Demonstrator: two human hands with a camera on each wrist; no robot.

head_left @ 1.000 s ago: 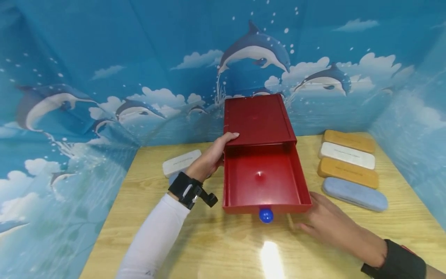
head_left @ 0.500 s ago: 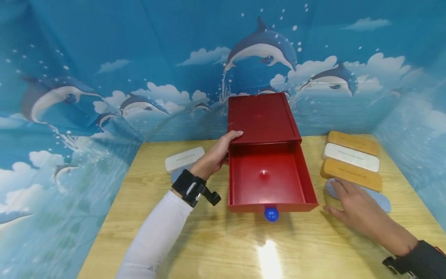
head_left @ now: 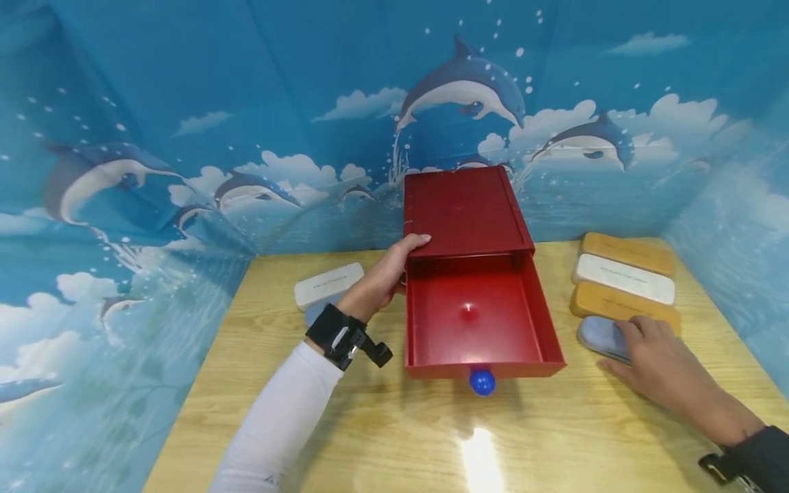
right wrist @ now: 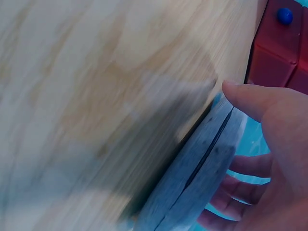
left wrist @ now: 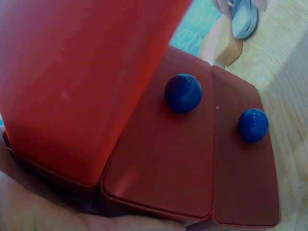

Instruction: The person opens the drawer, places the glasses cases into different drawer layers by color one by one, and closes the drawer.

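Observation:
A red drawer cabinet stands in the middle, its top drawer pulled out, bare inside, with a blue knob. My left hand holds the cabinet's left side, thumb over the top edge; in the left wrist view two closed drawers with blue knobs show under the open one. On the right, my right hand grips a blue glasses case. The right wrist view shows the thumb at the near side of this case, its seam visible, and the other fingers along the far side.
Behind the blue case lie an orange glasses case, a white one and another orange one in a row. Left of the cabinet are a white case and a partly hidden blue one. A dolphin-print cloth encloses the table.
My right hand has moved from the open drawer's front right corner out to the blue glasses case and taken hold of it. The left hand stays on the cabinet.

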